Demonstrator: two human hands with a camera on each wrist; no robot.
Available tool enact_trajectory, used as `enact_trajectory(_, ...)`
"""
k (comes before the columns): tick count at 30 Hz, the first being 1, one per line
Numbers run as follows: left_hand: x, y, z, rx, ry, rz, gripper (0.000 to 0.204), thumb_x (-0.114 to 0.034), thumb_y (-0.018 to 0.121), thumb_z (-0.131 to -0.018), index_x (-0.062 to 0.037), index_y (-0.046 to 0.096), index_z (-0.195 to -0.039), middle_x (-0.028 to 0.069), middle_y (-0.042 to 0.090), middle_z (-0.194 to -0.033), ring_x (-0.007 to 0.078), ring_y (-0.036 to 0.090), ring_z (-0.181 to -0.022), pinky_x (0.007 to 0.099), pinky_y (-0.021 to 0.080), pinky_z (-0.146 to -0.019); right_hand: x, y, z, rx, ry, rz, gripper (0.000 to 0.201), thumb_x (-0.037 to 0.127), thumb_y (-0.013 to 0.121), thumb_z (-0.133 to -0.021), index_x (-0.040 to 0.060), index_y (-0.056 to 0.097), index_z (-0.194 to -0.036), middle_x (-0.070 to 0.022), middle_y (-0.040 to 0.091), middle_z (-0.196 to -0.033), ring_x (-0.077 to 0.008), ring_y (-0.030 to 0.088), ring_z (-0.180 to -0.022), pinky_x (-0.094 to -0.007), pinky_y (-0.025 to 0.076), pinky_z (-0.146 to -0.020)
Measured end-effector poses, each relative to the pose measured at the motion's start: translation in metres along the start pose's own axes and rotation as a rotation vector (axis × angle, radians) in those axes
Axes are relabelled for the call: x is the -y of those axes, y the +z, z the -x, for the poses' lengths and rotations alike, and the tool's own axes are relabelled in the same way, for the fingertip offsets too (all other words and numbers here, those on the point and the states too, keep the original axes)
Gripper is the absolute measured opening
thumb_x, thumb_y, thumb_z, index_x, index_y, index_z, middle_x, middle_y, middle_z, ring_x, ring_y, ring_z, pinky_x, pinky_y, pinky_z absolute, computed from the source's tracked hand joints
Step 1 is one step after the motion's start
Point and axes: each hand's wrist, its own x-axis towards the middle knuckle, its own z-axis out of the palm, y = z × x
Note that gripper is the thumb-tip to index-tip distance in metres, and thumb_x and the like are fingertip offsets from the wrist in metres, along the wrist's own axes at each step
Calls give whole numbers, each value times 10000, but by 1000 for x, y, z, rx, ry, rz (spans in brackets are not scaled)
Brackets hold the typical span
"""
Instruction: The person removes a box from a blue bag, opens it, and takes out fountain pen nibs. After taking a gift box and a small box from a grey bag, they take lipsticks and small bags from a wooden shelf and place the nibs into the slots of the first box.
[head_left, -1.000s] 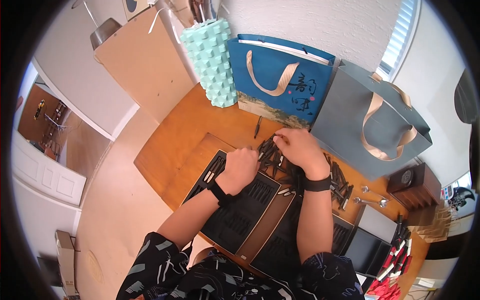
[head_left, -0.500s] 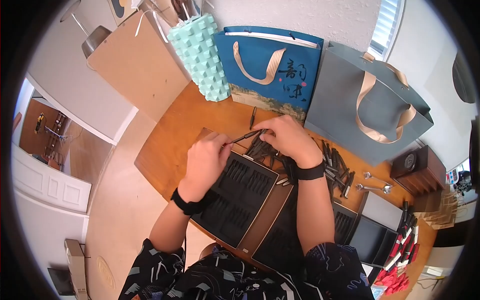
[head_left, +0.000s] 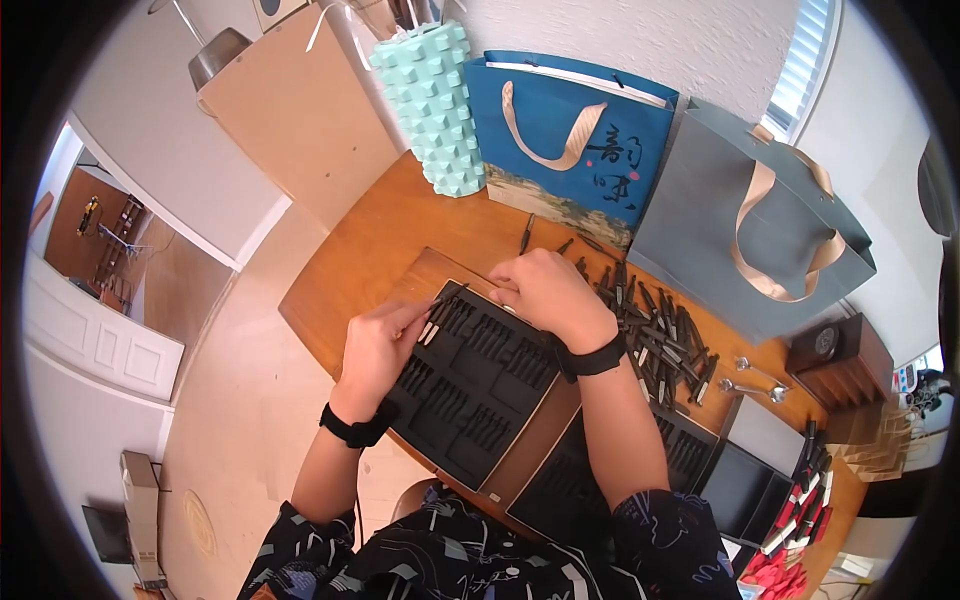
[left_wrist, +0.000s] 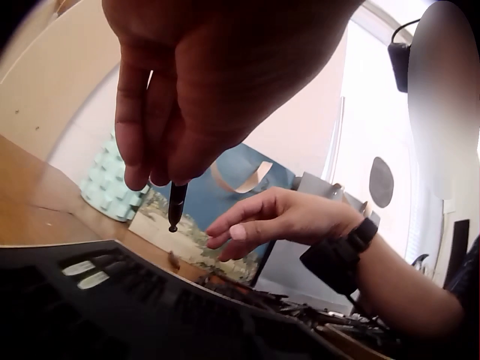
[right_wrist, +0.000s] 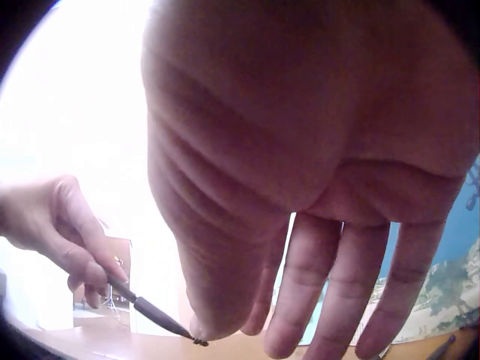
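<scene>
My left hand [head_left: 375, 350] pinches a dark pen-like piece [right_wrist: 156, 311] between thumb and fingertips, above the upper left corner of a black slotted tray [head_left: 470, 385]. In the left wrist view the piece [left_wrist: 177, 204] points down from the fingertips. Two pieces with pale ends [left_wrist: 85, 274] lie in the tray's corner. My right hand [head_left: 555, 295] hovers by the tray's upper edge, its fingers loosely extended; the right wrist view shows nothing held in them. Beside it a loose pile of dark pieces [head_left: 665, 335] covers part of the table.
A blue bag [head_left: 570, 130], a grey bag [head_left: 740, 220] and a mint vase [head_left: 435, 110] stand along the back. A second black tray [head_left: 560, 480] lies right of the first. Wrenches [head_left: 750, 388], a wooden box [head_left: 845, 365] and red items [head_left: 780, 575] are farther right.
My left hand has moved down and left to the tray's corner with the piece. My right hand has let go of the piece's other end and stays near the tray's upper edge.
</scene>
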Motion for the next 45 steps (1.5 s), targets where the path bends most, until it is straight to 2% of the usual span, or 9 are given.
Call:
enact_trajectory(1, 7, 0, 5, 11, 43, -58, 105, -59, 746, -934, -26, 801, -1018, 131, 730, -819, 283, 717, -704, 348, 566, -634, 2, 1, -1, 53, 37, 133, 134, 168, 776, -892, 37, 785, -921, -211, 744, -864, -419, 734, -857, -502, 593, -785)
enact_trajectory(8, 19, 11, 24, 72, 129, -197, 90, -90, 743, -923, -41, 791, -980, 111, 709, -798, 312, 690, -686, 400, 554, -619, 11, 33, 0, 102, -39, 168, 160, 167, 780, -870, 8, 773, -884, -217, 734, -846, -411, 738, -843, -510, 597, -774)
enact_trajectory(10, 17, 11, 24, 99, 134, -217, 125, -76, 742, -916, -38, 794, -1023, 117, 726, -834, 310, 701, -711, 398, 562, -637, 19, 37, -1, 185, -27, 185, 180, 179, 757, -911, 42, 785, -1024, -226, 743, -928, -426, 726, -903, -507, 593, -830)
enact_trajectory(17, 27, 20, 28, 157, 179, -317, 171, -80, 734, -900, -53, 801, -1055, 99, 742, -854, 301, 697, -715, 399, 563, -645, 12, 68, 0, 202, -119, 266, 286, 158, 744, -900, 2, 758, -1139, -157, 745, -1204, -359, 719, -1063, -469, 609, -881)
enact_trajectory(20, 28, 20, 30, 193, 204, -375, 184, -92, 724, -890, -65, 804, -1053, 84, 737, -841, 286, 687, -705, 392, 551, -635, 15, 71, 0, 238, -74, 266, 323, 154, 742, -896, 14, 749, -1187, -137, 732, -1258, -350, 717, -1076, -466, 608, -899)
enact_trajectory(27, 30, 24, 33, 239, 261, -465, 239, -97, 695, -868, -68, 798, -1082, 70, 737, -874, 256, 695, -760, 372, 546, -666, 13, 88, 3, 202, -85, 339, 331, 164, 734, -896, 40, 753, -1202, -110, 735, -1234, -331, 720, -1012, -452, 611, -844)
enact_trajectory(29, 30, 23, 33, 275, 269, -500, 273, -88, 680, -852, -51, 791, -1100, 68, 739, -919, 247, 702, -835, 367, 547, -735, 11, 94, 6, 19, -143, 289, 135, 62, 690, -840, 33, 781, -934, -130, 740, -987, -324, 736, -925, -435, 601, -811)
enact_trajectory(43, 18, 18, 30, 350, 263, -526, 269, -63, 661, -855, -45, 786, -1092, 70, 722, -940, 257, 689, -888, 366, 544, -796, 17, 110, 5, 8, -90, 441, 144, 150, 692, -871, 56, 799, -887, -98, 743, -1007, -300, 733, -941, -406, 599, -756)
enact_trajectory(45, 17, 18, 30, 352, 265, -520, 267, -58, 663, -854, -48, 786, -1090, 69, 717, -940, 262, 687, -890, 365, 546, -794, 21, 109, 3, 85, -39, 465, 194, 194, 689, -892, 49, 814, -923, -99, 745, -1029, -319, 733, -966, -475, 603, -784)
